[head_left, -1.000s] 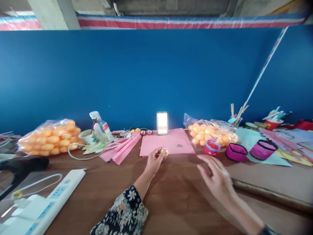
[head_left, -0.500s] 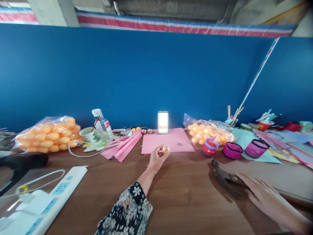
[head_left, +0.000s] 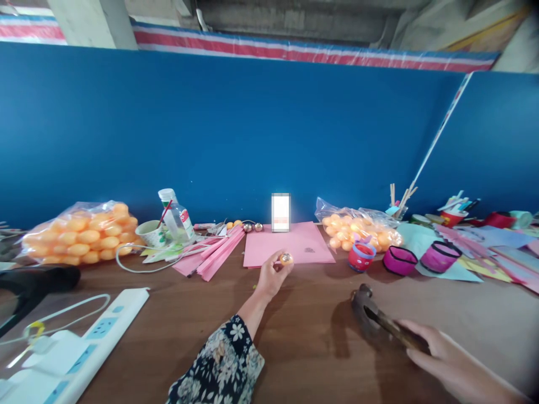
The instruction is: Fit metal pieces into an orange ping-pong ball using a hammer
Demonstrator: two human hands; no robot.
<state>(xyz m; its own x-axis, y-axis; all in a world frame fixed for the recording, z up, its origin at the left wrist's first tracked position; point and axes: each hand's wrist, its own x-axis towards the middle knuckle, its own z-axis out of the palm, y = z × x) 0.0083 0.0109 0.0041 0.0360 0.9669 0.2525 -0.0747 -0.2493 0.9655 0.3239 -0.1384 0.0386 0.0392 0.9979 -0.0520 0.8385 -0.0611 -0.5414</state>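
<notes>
My left hand (head_left: 273,275) pinches a small orange ball with a shiny metallic middle (head_left: 287,258) between thumb and fingers. It hovers over the front edge of the pink paper (head_left: 290,244). On the right, my right hand (head_left: 440,350) is wrapped round the wooden handle of a claw hammer (head_left: 389,325). The hammer's head points to the far left of that hand and is raised off the brown table, casting a shadow beside it. Beyond the hammer stand a small red cup with a face (head_left: 361,256) and two purple fabric bands (head_left: 400,260).
Bags of orange balls lie at left (head_left: 80,233) and right (head_left: 357,227). Pink strips (head_left: 221,252), two shiny metal balls (head_left: 253,227), a clear bottle (head_left: 177,216) and a patterned cup (head_left: 150,233) stand left of centre. A white power strip (head_left: 96,342) is at front left.
My right hand, which lay over the hammer's handle, now grips it. The hammer has lifted off the table and shifted left and towards me. My left hand stays nearly still.
</notes>
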